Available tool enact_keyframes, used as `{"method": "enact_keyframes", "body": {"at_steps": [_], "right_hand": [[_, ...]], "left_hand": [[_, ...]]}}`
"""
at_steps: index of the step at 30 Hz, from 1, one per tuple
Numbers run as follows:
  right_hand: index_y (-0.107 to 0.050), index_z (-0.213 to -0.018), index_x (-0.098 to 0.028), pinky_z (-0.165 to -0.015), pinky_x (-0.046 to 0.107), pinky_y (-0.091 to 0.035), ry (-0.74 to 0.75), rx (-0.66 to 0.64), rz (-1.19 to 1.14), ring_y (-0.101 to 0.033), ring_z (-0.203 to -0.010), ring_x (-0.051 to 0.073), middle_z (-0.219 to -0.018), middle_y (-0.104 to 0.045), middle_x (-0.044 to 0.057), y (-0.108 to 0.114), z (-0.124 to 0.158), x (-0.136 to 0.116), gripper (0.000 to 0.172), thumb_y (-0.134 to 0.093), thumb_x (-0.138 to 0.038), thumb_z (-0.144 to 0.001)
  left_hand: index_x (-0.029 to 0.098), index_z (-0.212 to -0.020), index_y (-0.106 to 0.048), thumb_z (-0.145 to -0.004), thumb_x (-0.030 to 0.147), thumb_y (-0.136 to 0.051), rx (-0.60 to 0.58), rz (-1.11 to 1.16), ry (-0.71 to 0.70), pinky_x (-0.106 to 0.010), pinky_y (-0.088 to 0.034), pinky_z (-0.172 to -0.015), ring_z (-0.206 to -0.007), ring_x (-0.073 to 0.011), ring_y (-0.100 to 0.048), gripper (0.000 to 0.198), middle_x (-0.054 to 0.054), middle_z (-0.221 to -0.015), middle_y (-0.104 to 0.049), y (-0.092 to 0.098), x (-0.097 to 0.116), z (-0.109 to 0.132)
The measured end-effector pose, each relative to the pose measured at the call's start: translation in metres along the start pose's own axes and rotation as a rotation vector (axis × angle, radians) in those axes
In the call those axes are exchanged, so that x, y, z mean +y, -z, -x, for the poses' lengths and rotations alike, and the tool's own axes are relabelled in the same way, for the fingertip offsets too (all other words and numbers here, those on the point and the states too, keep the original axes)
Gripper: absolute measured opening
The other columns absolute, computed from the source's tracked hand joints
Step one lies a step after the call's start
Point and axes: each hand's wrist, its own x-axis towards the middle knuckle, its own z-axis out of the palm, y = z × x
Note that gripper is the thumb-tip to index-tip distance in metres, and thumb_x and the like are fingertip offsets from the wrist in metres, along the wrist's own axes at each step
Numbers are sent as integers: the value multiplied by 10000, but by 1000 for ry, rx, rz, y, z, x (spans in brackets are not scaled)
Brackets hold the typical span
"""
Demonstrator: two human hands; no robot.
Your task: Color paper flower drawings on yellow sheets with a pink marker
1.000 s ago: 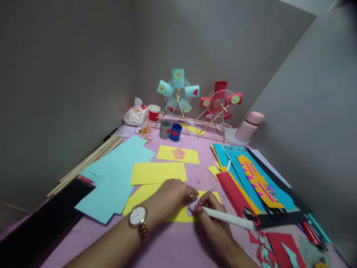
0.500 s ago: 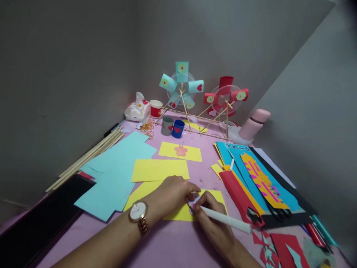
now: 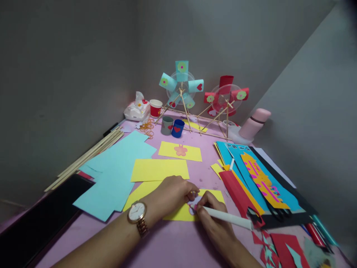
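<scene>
My right hand (image 3: 214, 219) grips a white marker pen (image 3: 228, 217), its pink tip end down on a small lilac paper cutout (image 3: 196, 200). That cutout lies on a yellow paper strip (image 3: 178, 215) near me; its full outline is hidden by my fingers. With bent fingers, my left hand (image 3: 177, 191) steadies the cutout at its left and upper side. More yellow paper (image 3: 160, 170) lies just beyond, and another strip (image 3: 166, 149) bears an orange butterfly cutout (image 3: 180, 150).
Light-blue sheets (image 3: 117, 175), wooden sticks (image 3: 89, 158) and a black flat object (image 3: 41, 219) lie left. Two stick-framed wheels, blue (image 3: 182, 72) and red (image 3: 226, 81), stand behind paper rings (image 3: 177, 129). Coloured papers (image 3: 242, 182), scissors (image 3: 275, 212) and red scraps (image 3: 287, 245) lie right.
The pen and my right fingers have shifted slightly to the right, showing more of the lilac cutout. My left hand stays nearly in place.
</scene>
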Motion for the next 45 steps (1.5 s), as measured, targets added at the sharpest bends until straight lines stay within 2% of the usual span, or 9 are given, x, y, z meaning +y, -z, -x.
{"method": "enact_keyframes", "body": {"at_steps": [13, 22, 33, 45], "right_hand": [[-429, -659, -223, -467, 236, -267, -42, 24, 17, -402, -486, 120, -545, -453, -65, 1, 1, -2, 151, -463, -215, -805], [-434, -678, -225, -482, 247, -251, 13, -43, -14, -363, -500, 119, -565, -414, -68, 1, 3, 0, 134, -444, -185, -805], [-436, -663, -226, -511, 257, -272, 21, -89, -33, -413, -549, 135, -599, -470, -45, 3, 3, -3, 132, -448, -166, -781], [-444, -600, -221, -519, 252, -275, -22, -9, 19, -394, -538, 135, -552, -447, -53, 3, 4, -3, 155, -474, -199, -750]], "left_hand": [[211, -668, -646, -727, 27, -541, 25, -27, -11, -207, -318, -558, -612, -123, -586, 220, 27, -675, -674, -4, -3, 0], [204, -662, -644, -719, 21, -523, 29, -39, -14, -206, -306, -531, -574, -113, -573, 228, 25, -641, -666, -1, -1, 1], [220, -653, -649, -721, 18, -549, 23, -28, -12, -199, -326, -549, -594, -113, -584, 235, 34, -658, -673, -1, -2, 1], [203, -628, -605, -715, 32, -521, 49, -81, -14, -207, -292, -520, -546, -106, -543, 209, 35, -621, -644, -3, -2, 1]]}}
